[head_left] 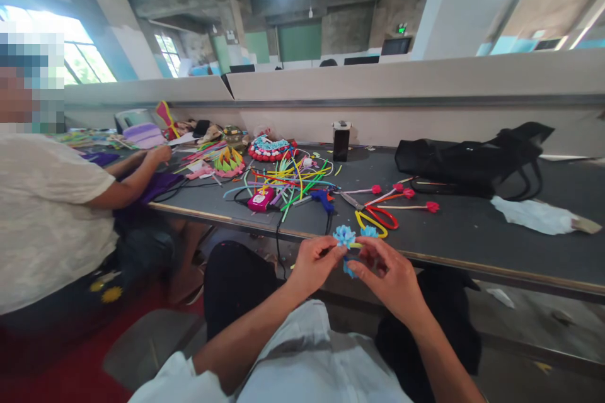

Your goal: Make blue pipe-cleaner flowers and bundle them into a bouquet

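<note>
Blue fluffy flowers point(345, 237) on a yellow-green stem are between my two hands, just off the table's front edge. Thumb and fingers of my left hand point(316, 267) pinch the piece beside the largest flower. My right hand point(390, 274) has its fingers bent around the right side of the piece, with one blue flower behind the fingers and another below, near the thumb. Just beyond my hands lie scissors point(382, 219) with red and yellow handles. A blue glue gun point(324, 200) and red-tipped stems point(397, 189) rest on the dark table.
Colourful pipe cleaners point(300, 179), a magenta box point(261, 199) and a beaded red-and-blue piece point(271, 148) lie left of centre. A black bag point(466, 160) and white cloth point(532, 214) are at right. A person point(51, 201) sits at left. The table edge point(449, 262) runs before me.
</note>
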Tool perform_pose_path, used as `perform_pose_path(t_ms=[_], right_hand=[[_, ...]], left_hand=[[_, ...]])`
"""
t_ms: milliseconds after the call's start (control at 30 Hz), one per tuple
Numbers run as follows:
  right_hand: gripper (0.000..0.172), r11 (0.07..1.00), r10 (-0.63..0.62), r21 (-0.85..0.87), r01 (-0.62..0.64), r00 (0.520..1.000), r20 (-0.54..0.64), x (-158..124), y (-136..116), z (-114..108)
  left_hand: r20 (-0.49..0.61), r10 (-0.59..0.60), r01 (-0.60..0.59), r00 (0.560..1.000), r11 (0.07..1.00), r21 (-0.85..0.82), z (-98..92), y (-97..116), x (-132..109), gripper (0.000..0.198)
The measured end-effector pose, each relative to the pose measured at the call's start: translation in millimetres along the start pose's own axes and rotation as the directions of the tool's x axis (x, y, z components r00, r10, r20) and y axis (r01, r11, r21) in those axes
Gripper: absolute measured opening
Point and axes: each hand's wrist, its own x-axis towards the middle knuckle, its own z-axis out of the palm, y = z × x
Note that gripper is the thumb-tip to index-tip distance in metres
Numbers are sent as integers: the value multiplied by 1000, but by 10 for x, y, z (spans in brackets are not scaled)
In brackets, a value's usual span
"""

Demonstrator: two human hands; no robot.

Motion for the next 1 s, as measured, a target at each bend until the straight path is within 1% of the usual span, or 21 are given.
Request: perform_pose_path(t_ms=[100,167,233,367,467,533,567,633,700,800,867,933,1000], right_hand=[[18,999,-30,-12,29,997,-72,-13,24,32],[17,999,-38,-7,37,994,-101,-17,35,62],[18,1000,-30,7,31,995,-95,-17,44,86],[21,997,64,49,-61,997,-53,-2,39,88],[29,995,104,7,-104,985,-139,50,6,46],[41,994,73,-69,-88,978,-193,117,-20,11],[47,991,50,-110,-73,980,-195,158,-29,-5],[53,985,20,-165,-45,988,-150,240,-36,-29],[45,984,35,-171,-48,996,-83,304,-27,-38],[30,990,96,-105,-98,995,-26,338,7,-27],[29,992,122,-29,-122,992,6,325,35,-7],[30,989,140,41,-142,990,33,311,67,17],[31,985,156,67,-159,987,42,331,108,38]], left_hand=[[18,-80,81,997,993,-91,11,-58,15,36],[30,-105,108,994,984,-142,23,-95,30,35],[23,-97,100,995,983,-157,30,-123,52,34],[-8,-35,34,999,995,-89,34,-143,116,35],[14,49,-50,999,998,41,59,-145,148,35],[40,124,-128,991,984,125,91,-150,152,34],[49,155,-161,987,975,154,108,-154,152,33],[55,192,-199,980,962,187,135,-162,149,32],[57,212,-220,976,954,205,141,-163,150,32],[78,239,-250,968,948,198,108,-146,150,33],[94,248,-260,964,951,165,75,-127,141,32],[94,235,-246,967,961,125,51,-121,135,31],[103,176,-184,979,981,70,46,-145,154,31]])
